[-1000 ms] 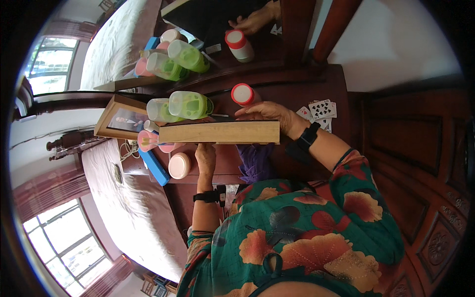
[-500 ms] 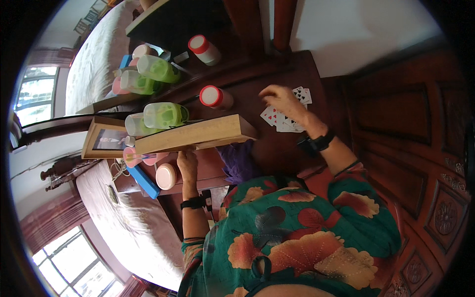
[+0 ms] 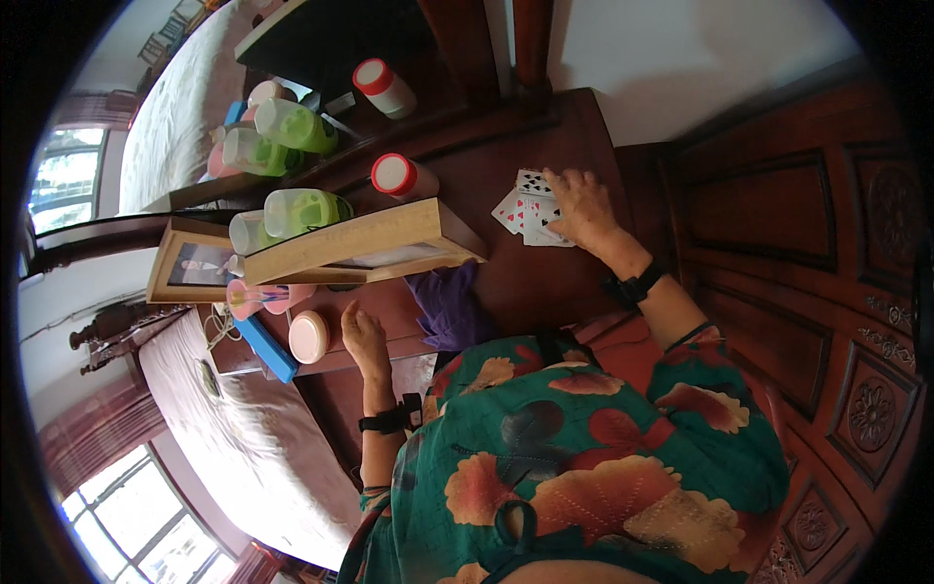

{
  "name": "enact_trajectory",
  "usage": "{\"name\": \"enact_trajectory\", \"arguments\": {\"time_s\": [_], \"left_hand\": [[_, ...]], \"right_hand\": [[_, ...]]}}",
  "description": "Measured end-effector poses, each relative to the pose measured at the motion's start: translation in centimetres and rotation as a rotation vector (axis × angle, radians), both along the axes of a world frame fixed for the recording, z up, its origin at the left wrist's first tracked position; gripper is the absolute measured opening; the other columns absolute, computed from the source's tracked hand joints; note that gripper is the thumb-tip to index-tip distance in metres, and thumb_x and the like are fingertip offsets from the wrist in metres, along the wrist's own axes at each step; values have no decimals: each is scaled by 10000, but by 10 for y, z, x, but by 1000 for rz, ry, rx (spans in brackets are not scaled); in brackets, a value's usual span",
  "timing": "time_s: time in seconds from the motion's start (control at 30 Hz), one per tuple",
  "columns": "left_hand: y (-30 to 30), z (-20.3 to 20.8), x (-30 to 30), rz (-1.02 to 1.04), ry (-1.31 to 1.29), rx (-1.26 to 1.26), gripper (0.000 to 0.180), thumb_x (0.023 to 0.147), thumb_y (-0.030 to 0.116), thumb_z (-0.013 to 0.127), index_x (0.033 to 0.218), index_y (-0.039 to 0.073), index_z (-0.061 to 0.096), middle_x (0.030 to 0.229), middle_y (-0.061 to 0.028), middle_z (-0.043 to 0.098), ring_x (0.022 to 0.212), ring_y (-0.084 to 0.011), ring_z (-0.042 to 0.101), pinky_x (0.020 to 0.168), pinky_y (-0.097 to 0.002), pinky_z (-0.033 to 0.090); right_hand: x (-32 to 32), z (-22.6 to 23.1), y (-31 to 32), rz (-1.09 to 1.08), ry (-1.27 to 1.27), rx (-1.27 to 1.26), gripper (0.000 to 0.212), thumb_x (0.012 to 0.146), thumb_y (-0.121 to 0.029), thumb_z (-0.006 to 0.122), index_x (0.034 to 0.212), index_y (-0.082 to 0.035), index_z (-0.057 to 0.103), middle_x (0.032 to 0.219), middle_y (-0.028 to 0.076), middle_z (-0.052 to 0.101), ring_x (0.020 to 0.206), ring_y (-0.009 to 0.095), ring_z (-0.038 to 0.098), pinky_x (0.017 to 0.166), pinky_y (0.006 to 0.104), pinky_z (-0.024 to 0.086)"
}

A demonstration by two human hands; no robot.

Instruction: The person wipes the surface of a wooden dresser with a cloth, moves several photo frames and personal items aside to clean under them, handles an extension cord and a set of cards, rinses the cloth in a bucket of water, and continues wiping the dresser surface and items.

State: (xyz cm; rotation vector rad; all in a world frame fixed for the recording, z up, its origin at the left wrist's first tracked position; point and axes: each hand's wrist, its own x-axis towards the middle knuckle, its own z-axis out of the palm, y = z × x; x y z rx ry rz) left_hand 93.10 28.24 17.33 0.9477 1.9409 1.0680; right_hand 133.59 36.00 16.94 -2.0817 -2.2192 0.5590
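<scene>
My right hand lies over the right part of several face-up playing cards, its fingers spread and touching them. The cards overlap on the dark red-brown tabletop, and the hand hides some of them. Below a light wooden picture frame that stands on edge, my left hand hovers with loosely curled fingers apart and nothing visible in them. A round pink-lidded container is to its left. On its right lies a crumpled purple cloth.
A red-lidded jar and green-and-clear plastic containers stand behind the frame, before a mirror that reflects them. To the left are another framed photo, a blue box and a bed. Carved wooden panels rise at right.
My left hand has come away from the wooden frame, toward me. My right hand has moved from above the cards' left side to their right side and come down onto them.
</scene>
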Motion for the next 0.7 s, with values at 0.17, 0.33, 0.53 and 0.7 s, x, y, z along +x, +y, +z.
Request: {"name": "enact_trajectory", "arguments": {"time_s": [0.17,0.33,0.53,0.7], "left_hand": [[-7,23,43,-636,164,-55,184,946,79,512,1033,9,658,752,-56,591,554,-94,477,508,-271,432],[10,30,128,-1011,-276,-302,237,971,112,485,1150,22,610,706,-31,553,542,-85,482,477,-262,394],[29,10,186,-1116,-235,-301,281,982,102,456,1216,-8,563,698,-44,542,490,-95,455,440,-248,369],[39,-4,209,-1176,-118,-40,293,963,104,474,1212,-32,546,838,-139,619,590,-160,570,486,-295,450]], "right_hand": [[8,-9,5,149,215,97,724,706,-242,803,1346,-69,513,1240,135,506,1117,330,490,937,443,450],[-9,-1,48,254,246,163,672,707,-254,801,1297,-51,552,1227,140,505,1168,337,453,940,476,436],[-37,8,68,352,-65,-136,727,656,-249,844,1295,-83,540,1279,130,481,1241,331,416,957,503,429],[-30,13,64,352,21,-175,709,652,-205,853,1290,-143,549,1302,115,468,1251,331,416,994,512,414]]}}
